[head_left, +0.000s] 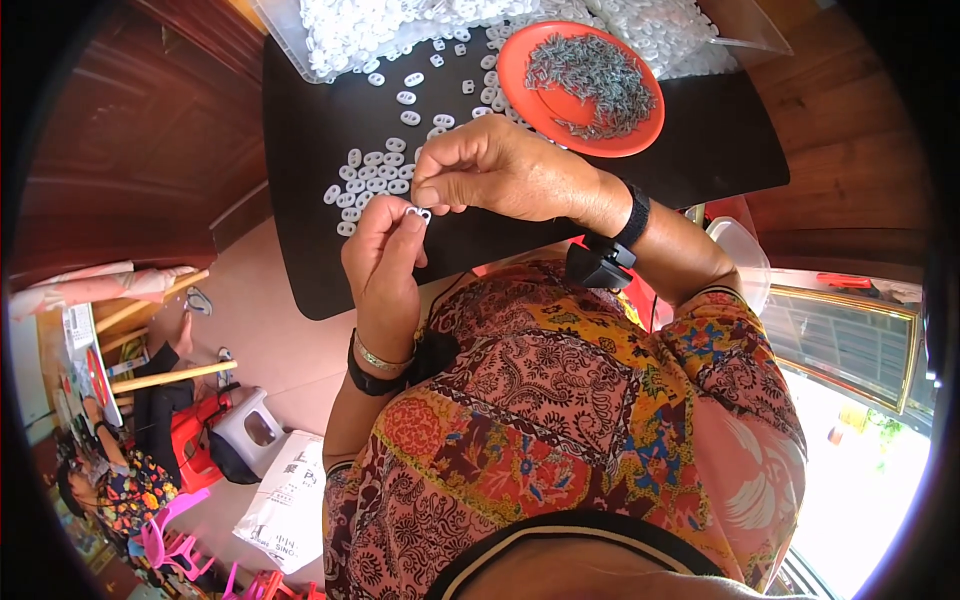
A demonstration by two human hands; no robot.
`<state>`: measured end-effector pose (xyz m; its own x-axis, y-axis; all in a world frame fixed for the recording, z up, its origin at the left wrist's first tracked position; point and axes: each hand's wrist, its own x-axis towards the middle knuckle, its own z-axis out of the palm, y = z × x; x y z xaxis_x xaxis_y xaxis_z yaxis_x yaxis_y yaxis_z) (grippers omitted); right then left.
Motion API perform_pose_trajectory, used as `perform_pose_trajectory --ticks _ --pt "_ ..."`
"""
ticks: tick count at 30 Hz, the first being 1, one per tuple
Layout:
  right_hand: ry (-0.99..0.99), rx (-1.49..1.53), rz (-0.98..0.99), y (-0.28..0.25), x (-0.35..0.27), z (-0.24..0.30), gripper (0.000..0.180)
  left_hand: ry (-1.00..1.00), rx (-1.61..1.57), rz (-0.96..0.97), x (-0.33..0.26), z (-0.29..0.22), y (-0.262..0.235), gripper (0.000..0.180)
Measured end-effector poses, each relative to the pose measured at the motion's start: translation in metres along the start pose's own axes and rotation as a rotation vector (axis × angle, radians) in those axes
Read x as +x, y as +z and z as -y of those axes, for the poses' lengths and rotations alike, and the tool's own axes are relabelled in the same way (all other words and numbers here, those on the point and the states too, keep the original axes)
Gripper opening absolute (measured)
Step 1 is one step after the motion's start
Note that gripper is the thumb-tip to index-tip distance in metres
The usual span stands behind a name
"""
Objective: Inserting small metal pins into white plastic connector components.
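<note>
Head view | we pinched one white plastic piece [418,213] between left hand [383,262] and right hand [492,172] | fitting step; next needed a metal pin [592,72] from beyond the hands

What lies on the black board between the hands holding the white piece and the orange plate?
In the head view, loose white plastic pieces lie scattered on the black board between the hands' white piece and the orange plate.

The table [330,110] is black. Far on the right, an orange plate [520,70] holds grey bits [590,75]. White buttons [370,180] lie near the middle. The shirt [560,420] has red, yellow and blue swirls. Both wrists wear black bands [632,218].
</note>
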<state>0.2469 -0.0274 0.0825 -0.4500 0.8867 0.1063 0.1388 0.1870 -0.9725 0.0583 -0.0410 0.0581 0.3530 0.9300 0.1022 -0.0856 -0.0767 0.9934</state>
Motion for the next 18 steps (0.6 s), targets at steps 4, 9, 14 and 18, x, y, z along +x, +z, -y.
perform_pose_trajectory --ticks 4,9,14,18 --pt "0.008 -0.089 -0.04 0.003 -0.002 0.003 0.012 0.005 0.023 -0.002 -0.001 0.002 0.001 0.013" --pt "-0.193 -0.417 -0.159 0.009 -0.003 0.005 0.009 0.017 0.065 -0.009 -0.004 0.007 0.002 0.015" --pt "-0.223 -0.409 -0.12 0.014 -0.005 -0.002 0.011 0.023 0.157 0.026 -0.008 0.005 -0.004 0.016" --pt "-0.16 -0.372 -0.036 0.011 -0.006 -0.001 0.013 -0.018 0.141 0.09 -0.007 0.01 -0.01 0.016"
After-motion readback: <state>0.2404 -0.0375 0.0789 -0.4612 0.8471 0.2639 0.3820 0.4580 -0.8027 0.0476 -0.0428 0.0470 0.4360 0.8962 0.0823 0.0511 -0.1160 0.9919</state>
